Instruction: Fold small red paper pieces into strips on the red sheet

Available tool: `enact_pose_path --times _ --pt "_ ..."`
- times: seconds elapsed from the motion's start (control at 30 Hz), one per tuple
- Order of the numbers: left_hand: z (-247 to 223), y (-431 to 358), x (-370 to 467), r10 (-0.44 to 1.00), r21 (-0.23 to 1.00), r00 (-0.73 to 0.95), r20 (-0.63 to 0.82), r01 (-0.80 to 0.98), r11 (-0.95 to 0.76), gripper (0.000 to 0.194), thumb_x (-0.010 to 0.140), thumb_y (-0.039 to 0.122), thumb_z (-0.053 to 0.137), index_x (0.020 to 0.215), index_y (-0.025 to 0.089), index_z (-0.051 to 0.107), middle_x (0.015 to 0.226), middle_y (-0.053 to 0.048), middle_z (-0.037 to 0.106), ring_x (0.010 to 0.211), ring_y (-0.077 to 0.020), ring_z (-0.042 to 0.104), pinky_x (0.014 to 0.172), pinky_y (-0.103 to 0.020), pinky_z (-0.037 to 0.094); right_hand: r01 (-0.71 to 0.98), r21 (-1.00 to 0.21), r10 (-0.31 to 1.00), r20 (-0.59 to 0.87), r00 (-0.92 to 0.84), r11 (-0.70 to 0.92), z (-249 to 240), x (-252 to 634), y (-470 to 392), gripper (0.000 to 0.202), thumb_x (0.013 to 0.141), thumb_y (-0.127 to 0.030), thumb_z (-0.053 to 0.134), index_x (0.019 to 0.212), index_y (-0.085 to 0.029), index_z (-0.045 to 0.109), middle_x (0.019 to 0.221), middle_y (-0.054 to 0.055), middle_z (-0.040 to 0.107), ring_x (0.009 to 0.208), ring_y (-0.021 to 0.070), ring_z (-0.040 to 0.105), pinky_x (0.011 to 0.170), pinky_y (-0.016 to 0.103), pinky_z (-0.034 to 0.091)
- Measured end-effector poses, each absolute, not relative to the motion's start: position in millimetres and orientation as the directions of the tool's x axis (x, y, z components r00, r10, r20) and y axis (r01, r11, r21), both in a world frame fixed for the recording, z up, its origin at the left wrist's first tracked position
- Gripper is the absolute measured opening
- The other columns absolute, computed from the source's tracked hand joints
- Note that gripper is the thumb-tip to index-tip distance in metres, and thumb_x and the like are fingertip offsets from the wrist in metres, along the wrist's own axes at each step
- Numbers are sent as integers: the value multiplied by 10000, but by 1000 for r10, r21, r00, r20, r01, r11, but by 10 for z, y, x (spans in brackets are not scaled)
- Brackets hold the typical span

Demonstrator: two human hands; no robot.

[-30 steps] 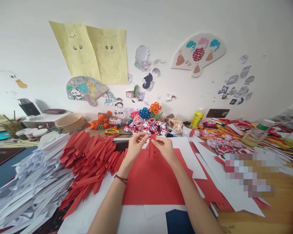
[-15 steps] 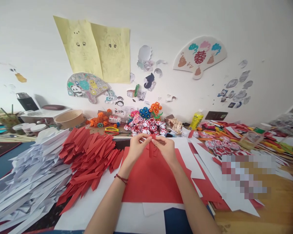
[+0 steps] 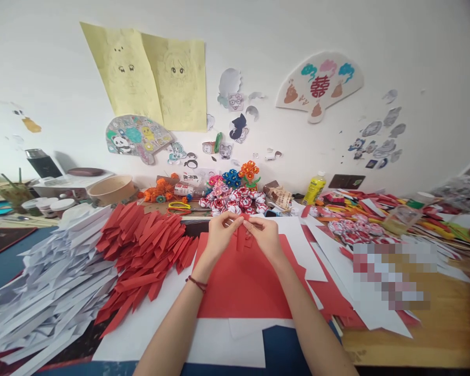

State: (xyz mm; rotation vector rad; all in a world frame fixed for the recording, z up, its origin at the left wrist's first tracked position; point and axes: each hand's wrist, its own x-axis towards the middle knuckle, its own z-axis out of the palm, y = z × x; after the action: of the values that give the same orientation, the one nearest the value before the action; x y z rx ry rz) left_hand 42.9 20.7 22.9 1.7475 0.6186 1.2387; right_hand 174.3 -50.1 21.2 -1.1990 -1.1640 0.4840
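Observation:
Both my hands meet at the far edge of a large red paper sheet (image 3: 243, 287). My left hand (image 3: 222, 233) pinches a folded red paper strip (image 3: 241, 241) between thumb and fingers. From the other side my right hand (image 3: 263, 236) pinches the same strip, thumbs nearly touching. Short ends of the strip hang below the fingertips; its upper part is mostly hidden by my fingers. Just beyond my hands lies a pile of red-and-white folded paper pieces (image 3: 245, 200). To the left is a heap of folded red paper strips (image 3: 149, 245).
White folded strips (image 3: 58, 282) are heaped at far left. White sheets (image 3: 141, 334) lie under the red one. At the back stand a round wooden bowl (image 3: 112, 191), orange flowers (image 3: 249, 171) and a yellow bottle (image 3: 314, 189). Coloured strips (image 3: 360, 206) clutter the right.
The view has shifted slightly. My hands stay in nearly the same place, still pinching the red strip, with only small finger movement.

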Motion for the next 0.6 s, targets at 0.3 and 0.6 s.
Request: enact_pose_path --times 0.3,0.6 --pt "275 194 424 794 875 374 478 -129 -466 293 789 445 676 817 154 681 787 -28 663 647 -110 535 579 -214 411 337 -860 785 495 373 382 236 1748 -544 302 784 -460 692 694 -173 668 636 22 610 578 166 574 572 276 457" --pt "324 115 383 767 850 378 519 -130 -511 272 846 434 603 815 166 637 778 -14 622 653 -109 525 593 -217 407 331 -859 812 491 315 391 275 1716 -582 338 795 -505 668 686 -185 659 646 24 621 583 170 569 566 280 455"
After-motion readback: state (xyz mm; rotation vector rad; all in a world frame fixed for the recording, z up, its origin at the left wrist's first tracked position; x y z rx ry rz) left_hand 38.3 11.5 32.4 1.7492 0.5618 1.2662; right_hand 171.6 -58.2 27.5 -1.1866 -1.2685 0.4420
